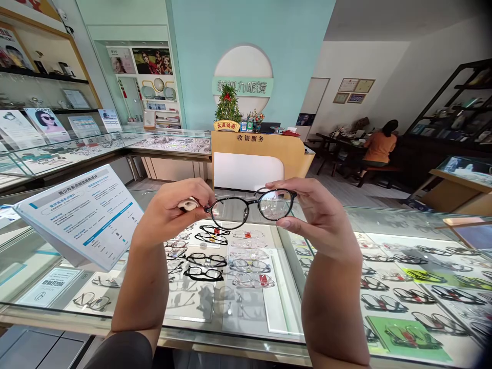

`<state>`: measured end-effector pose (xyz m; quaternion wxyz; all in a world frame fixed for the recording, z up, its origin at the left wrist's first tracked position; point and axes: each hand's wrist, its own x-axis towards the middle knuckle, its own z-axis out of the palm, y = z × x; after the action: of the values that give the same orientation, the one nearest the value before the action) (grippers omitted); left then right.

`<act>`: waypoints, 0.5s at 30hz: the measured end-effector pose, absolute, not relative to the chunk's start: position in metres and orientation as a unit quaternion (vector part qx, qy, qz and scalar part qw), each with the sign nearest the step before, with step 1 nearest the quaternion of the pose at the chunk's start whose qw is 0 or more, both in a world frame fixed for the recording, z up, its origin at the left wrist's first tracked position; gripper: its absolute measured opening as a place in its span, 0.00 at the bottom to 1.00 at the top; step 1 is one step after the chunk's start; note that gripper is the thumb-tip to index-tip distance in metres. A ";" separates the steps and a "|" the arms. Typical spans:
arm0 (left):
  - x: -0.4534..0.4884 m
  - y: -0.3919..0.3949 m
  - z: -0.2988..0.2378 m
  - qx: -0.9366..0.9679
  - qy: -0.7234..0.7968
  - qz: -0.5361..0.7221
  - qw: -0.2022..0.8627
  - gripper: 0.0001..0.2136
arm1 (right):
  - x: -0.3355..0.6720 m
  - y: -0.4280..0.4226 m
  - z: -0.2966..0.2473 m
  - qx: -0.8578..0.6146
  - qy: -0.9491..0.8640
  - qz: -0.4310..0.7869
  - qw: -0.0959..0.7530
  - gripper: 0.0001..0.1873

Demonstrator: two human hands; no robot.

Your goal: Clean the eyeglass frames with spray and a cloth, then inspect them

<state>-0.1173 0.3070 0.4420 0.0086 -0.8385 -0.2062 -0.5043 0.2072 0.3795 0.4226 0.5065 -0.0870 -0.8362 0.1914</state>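
A pair of black round-framed eyeglasses [229, 213] is held up in front of me, above the glass counter, tilted so its right end sits higher. My left hand [179, 207] pinches the frame at its left hinge. A small white item [188, 204], which I cannot identify, is tucked in the same fingers. At the other end, my right hand [317, 210] grips the right rim between thumb and fingers. Faint print shows on the right lens. Below the hands, several rows of eyeglasses [205, 260] lie inside the display case.
A folded information card [84, 215] stands on the glass counter [282, 328] at left. More frames [415, 297] fill the case at right. Beyond stand a cashier desk [300, 154] with a plant [227, 105] and, at far right, a seated person in orange [380, 146].
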 end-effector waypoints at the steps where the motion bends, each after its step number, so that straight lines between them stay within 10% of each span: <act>1: -0.118 0.307 0.441 -0.834 -0.208 -0.510 0.012 0.08 | 0.207 0.379 0.423 -0.088 -0.837 0.189 0.507 0.30; 15: -0.121 0.324 0.429 -0.757 -0.220 -0.615 0.032 0.11 | 0.197 0.374 0.422 -0.103 -0.835 0.172 0.512 0.28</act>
<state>-0.1214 0.3240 0.4295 0.0320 -0.7568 -0.2204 -0.6146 0.1973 0.3739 0.4215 0.5124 -0.1034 -0.8350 0.1719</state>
